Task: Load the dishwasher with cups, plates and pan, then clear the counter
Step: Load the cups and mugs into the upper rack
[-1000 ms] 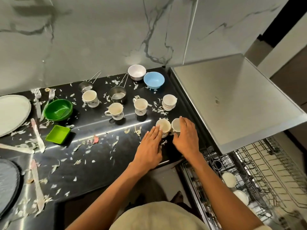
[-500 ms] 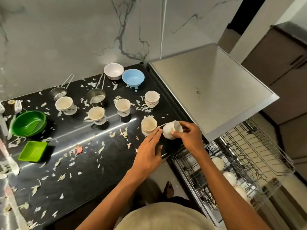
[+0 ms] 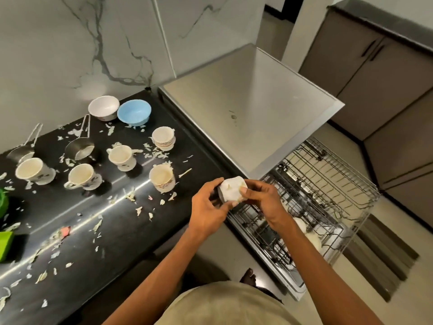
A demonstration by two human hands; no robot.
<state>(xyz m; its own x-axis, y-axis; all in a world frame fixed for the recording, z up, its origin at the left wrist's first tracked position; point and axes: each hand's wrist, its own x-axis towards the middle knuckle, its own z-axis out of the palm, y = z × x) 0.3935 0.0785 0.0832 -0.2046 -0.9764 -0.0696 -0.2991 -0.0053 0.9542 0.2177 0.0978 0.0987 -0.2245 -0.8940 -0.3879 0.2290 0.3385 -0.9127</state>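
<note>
A white cup (image 3: 232, 189) is held tilted between both hands at the counter's right edge, above the corner of the dishwasher rack (image 3: 328, 188). My right hand (image 3: 262, 198) pinches it from the right and my left hand (image 3: 207, 205) grips it from the left. On the black counter (image 3: 98, 231) stand several more white cups: one (image 3: 162, 178) close to my hands, a stack of two (image 3: 163, 138), another (image 3: 121, 157), and two more (image 3: 83, 176) (image 3: 32, 171) farther left. White cups (image 3: 309, 238) lie in the rack.
Two small steel pans (image 3: 79, 150) (image 3: 22, 152), a white bowl (image 3: 103, 108) and a blue bowl (image 3: 134, 113) stand near the wall. Green dishes (image 3: 4, 242) show at the left edge. Food scraps litter the counter. A steel worktop (image 3: 246, 109) overhangs the rack.
My right hand lifted one cup off the counter and carried it toward the rack; my left hand came up and took hold of it too. The view swung right.
</note>
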